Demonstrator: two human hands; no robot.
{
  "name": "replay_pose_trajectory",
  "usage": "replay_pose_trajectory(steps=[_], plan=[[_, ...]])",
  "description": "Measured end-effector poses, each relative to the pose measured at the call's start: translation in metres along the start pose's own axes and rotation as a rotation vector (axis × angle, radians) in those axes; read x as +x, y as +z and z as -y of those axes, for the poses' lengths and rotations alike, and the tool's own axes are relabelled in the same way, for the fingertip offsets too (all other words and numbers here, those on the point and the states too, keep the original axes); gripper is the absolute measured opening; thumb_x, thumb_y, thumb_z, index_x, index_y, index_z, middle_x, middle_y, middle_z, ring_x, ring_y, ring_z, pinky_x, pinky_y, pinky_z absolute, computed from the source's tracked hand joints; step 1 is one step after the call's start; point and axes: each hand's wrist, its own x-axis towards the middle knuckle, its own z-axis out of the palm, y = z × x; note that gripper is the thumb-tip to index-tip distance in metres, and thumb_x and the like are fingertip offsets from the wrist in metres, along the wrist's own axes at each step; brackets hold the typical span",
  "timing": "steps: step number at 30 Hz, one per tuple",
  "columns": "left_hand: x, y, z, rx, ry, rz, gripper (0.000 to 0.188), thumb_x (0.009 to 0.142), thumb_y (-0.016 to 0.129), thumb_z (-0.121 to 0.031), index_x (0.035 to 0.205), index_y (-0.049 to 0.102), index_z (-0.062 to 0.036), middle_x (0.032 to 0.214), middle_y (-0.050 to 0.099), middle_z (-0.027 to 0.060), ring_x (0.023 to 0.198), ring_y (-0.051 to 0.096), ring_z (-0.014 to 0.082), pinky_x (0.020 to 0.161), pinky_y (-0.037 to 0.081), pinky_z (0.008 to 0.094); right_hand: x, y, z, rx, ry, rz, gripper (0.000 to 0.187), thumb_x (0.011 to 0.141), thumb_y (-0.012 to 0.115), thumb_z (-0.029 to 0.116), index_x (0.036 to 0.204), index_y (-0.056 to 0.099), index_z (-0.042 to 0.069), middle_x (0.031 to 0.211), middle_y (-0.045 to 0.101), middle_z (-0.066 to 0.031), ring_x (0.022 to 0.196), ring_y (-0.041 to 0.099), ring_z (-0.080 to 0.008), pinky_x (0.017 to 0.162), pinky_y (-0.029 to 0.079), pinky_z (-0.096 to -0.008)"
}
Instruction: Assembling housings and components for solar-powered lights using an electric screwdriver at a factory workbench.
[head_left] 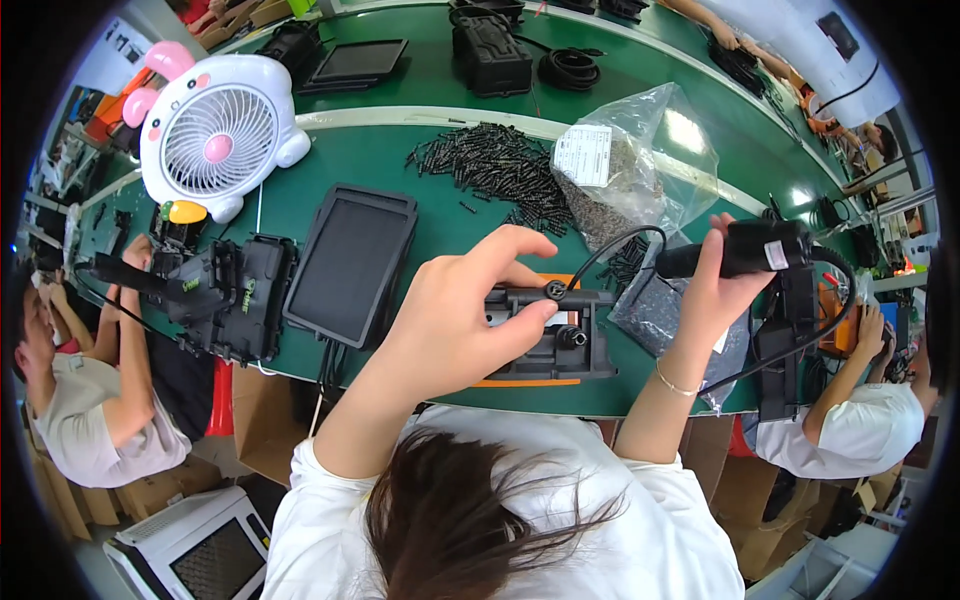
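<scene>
My left hand reaches over a black plastic housing, its thumb and curled fingers gripping it near a round cable end. The index finger is lifted away from the part. Orange edges show around the housing, which lies in front of me. Raised to the right, my right hand is closed around a black cylindrical corded tool held almost level. Its exact kind cannot be made out. A thin black cable arcs from the round end toward the tool; its far end is hidden.
Many black screws lie loose beyond the housing, beside a clear plastic bag. A black-framed panel and black housings lie left, below a white fan. People work at both sides. A grey bag lies under my right arm.
</scene>
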Motion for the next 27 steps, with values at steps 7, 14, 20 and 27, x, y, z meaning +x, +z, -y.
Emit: replay_pose_trajectory(steps=[7, 14, 20, 27], plan=[[-0.002, 0.010, 0.017, -0.146, 0.093, -0.042, 0.028, 0.072, 0.064, -0.011, 0.096, 0.052, -0.0040, 0.082, 0.066, 0.0111, 0.068, 0.063, 0.0227, 0.060, 0.049, 0.0300, 0.057, -0.006, 0.103, 0.931, -0.199, 0.053, 0.037, 0.074, 0.064, 0.015, 0.102, 0.046, -0.001, 0.076, 0.051, -0.0073, 0.059, 0.045, -0.0142, 0.058, 0.039, -0.0276], [-0.005, 0.013, 0.028, -0.199, 0.199, -0.113, 0.025, 0.071, 0.065, -0.012, 0.091, 0.051, -0.0044, 0.078, 0.062, 0.0090, 0.073, 0.062, 0.0241, 0.061, 0.047, 0.0306, 0.047, 0.021, 0.154, 1.221, 0.071, 0.771, 0.059, 0.063, 0.078, 0.022, 0.104, 0.043, -0.001, 0.076, 0.044, -0.0025, 0.059, 0.046, -0.0104, 0.060, 0.038, -0.0251], [-0.002, 0.016, 0.030, -0.174, 0.231, -0.129, 0.024, 0.072, 0.064, -0.016, 0.088, 0.051, -0.0058, 0.076, 0.061, 0.0087, 0.073, 0.062, 0.0255, 0.060, 0.046, 0.0333, 0.041, 0.035, 0.153, 1.171, 0.092, 0.822, 0.055, 0.071, 0.072, 0.025, 0.108, 0.041, 0.001, 0.078, 0.045, -0.0035, 0.060, 0.047, -0.0113, 0.062, 0.038, -0.0258], [0.003, 0.016, 0.030, -0.179, 0.227, -0.137, 0.023, 0.072, 0.064, -0.016, 0.087, 0.050, -0.0059, 0.076, 0.061, 0.0092, 0.073, 0.062, 0.0260, 0.060, 0.046, 0.0337, 0.039, 0.047, 0.153, 1.079, -0.002, 0.861, 0.043, 0.077, 0.064, 0.020, 0.107, 0.040, 0.001, 0.077, 0.045, -0.0043, 0.058, 0.046, -0.0103, 0.059, 0.039, -0.0254]])
